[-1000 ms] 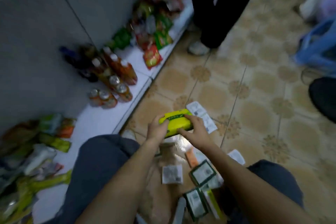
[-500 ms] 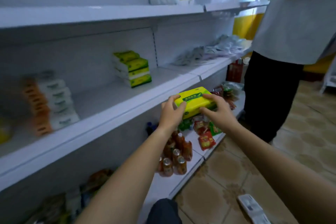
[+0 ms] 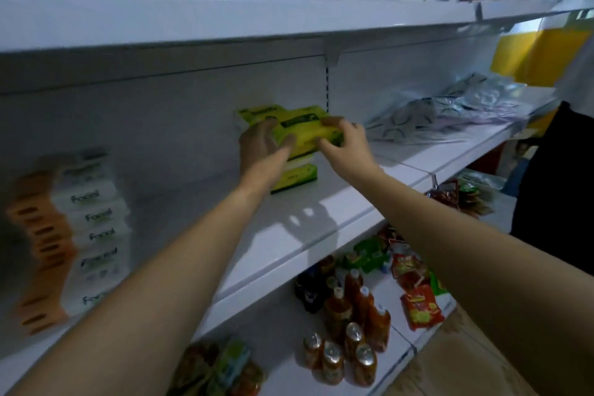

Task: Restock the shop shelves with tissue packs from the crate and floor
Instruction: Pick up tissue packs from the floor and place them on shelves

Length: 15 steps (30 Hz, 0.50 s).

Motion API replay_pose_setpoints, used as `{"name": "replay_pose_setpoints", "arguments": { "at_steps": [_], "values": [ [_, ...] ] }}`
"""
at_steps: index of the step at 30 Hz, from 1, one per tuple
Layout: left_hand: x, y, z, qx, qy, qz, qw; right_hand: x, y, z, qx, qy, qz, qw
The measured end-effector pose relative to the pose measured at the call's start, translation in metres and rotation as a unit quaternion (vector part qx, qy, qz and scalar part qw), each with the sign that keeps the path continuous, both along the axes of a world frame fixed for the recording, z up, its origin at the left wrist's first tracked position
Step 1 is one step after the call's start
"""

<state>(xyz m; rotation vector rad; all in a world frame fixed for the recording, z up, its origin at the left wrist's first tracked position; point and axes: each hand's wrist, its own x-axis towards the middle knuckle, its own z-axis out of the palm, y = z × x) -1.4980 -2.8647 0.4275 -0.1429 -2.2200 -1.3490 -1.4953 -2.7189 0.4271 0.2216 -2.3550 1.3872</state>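
Both hands, the left hand [image 3: 262, 146] and the right hand [image 3: 345, 138], gripped a yellow-green tissue pack [image 3: 305, 130] over the stack [image 3: 294, 175] on the middle shelf [image 3: 321, 219].

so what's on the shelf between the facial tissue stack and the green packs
Bare white shelf; only the left forearm crosses above it, seen in the head view.

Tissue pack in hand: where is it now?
Head view, centre: the tissue pack is gripped between left hand and right hand at the top of the matching stack on the middle shelf, left of the clear-wrapped packets.
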Motion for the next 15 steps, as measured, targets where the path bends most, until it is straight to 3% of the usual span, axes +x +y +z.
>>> {"name": "replay_pose_setpoints", "arguments": {
  "at_steps": [7, 15],
  "values": [
    [-0.089, -0.017, -0.011, -0.035, -0.032, 0.030, 0.998, -0.109, -0.028, -0.009, 0.057, -0.027, -0.010, 0.998],
    [-0.119, -0.020, -0.017, -0.063, -0.093, 0.067, 0.991, -0.137, -0.034, -0.018, 0.045, -0.043, 0.046, 0.997]
  ]
}}
